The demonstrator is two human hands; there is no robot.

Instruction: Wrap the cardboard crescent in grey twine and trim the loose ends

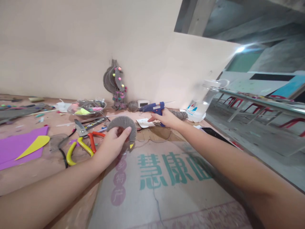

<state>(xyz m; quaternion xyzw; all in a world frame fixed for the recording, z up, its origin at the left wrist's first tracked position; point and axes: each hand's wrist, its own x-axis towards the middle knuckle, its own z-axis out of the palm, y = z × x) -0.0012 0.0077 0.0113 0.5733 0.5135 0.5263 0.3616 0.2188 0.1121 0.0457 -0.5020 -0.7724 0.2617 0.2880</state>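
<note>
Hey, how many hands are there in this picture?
2: the left hand pinches the grey fuzzy crescent, and the right hand grips the blue glue gun. No other hands show.

Bare left forearm [64, 186] and right forearm [214, 151] both out in front, and it's the right hand [168, 118] reaching farther!
Here's the left hand [115, 140] in a neat pinch, thumb [125, 134] set opposite bent fingers, its forearm slanting up from the lower left. Across the way, the other forearm runs in long from the lower right, back of the hand turned up, fingers curled in a grip and pointing left, the two hands well apart.
</note>
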